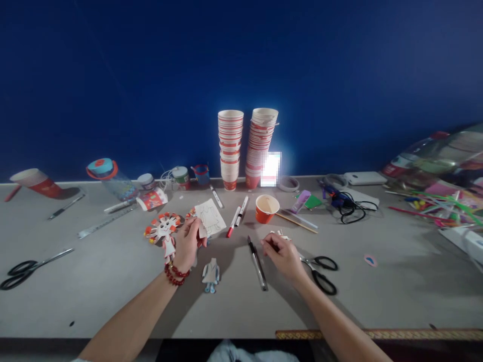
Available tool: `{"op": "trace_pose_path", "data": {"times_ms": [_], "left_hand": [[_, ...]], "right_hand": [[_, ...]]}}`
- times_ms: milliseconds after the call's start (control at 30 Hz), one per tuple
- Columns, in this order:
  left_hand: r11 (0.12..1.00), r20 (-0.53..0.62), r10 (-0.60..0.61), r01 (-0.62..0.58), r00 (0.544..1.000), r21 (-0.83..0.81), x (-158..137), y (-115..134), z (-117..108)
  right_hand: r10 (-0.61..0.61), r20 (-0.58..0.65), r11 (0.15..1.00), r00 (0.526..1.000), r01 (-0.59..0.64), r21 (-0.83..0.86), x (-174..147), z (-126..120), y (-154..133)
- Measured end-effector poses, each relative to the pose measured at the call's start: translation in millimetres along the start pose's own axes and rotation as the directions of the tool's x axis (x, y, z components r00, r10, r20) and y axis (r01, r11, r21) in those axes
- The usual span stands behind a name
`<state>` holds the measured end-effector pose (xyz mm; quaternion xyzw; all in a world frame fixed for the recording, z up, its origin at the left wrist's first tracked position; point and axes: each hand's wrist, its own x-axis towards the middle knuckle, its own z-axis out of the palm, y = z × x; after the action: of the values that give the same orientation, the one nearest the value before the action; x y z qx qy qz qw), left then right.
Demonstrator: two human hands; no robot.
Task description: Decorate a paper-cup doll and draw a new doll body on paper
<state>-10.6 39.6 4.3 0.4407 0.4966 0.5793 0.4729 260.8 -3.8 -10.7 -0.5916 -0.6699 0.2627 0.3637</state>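
My left hand [187, 245], with a red bead bracelet at the wrist, pinches a piece of white paper [212, 219] that bears an outline drawing of a body. Beside it lies a paper doll [166, 229] with an orange-and-white fringe round its head. A small paper body cutout [211, 275] with blue feet rests below the hand. My right hand [282, 253] is closed low over the table; what its fingers hold, if anything, is hidden. White paper scraps [279, 235] show behind it. Black-handled scissors [323, 274] lie partly under it, and a black pen [257, 264] is just left.
Two tall stacks of paper cups [231, 151] stand by the blue wall. An orange cup [266, 210], markers [238, 213] and wooden sticks [298, 221] lie mid-table. More scissors [32, 269] and a clear bottle [113, 178] are left. Cables [349, 203] and craft supplies [449, 206] lie right.
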Motion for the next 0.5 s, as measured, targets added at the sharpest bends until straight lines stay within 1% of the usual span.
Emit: {"op": "trace_pose_path", "data": {"times_ms": [100, 233, 300, 367, 500], "left_hand": [[1.000, -0.006, -0.006, 0.006, 1.000, -0.016, 2, -1, -1], [0.999, -0.022, -0.009, 0.009, 1.000, -0.036, 3, -1, -1], [0.999, -0.033, -0.009, 0.008, 0.999, -0.038, 2, -1, 0], [0.999, -0.043, -0.009, 0.008, 0.999, -0.038, 1, 0, 1], [0.998, -0.067, -0.001, -0.003, 0.998, -0.058, 4, 3, 0]], "right_hand": [[-0.030, 0.092, 0.977, 0.995, 0.049, -0.209, -3, 2, -10], [-0.070, 0.216, 0.908, 0.974, 0.151, -0.390, -9, 6, -23], [-0.079, 0.234, 0.876, 0.969, 0.180, -0.447, -11, 8, -28], [-0.071, 0.234, 0.858, 0.970, 0.179, -0.482, -12, 10, -30], [0.001, 0.190, 0.857, 0.982, 0.097, -0.505, -9, 9, -25]]}}
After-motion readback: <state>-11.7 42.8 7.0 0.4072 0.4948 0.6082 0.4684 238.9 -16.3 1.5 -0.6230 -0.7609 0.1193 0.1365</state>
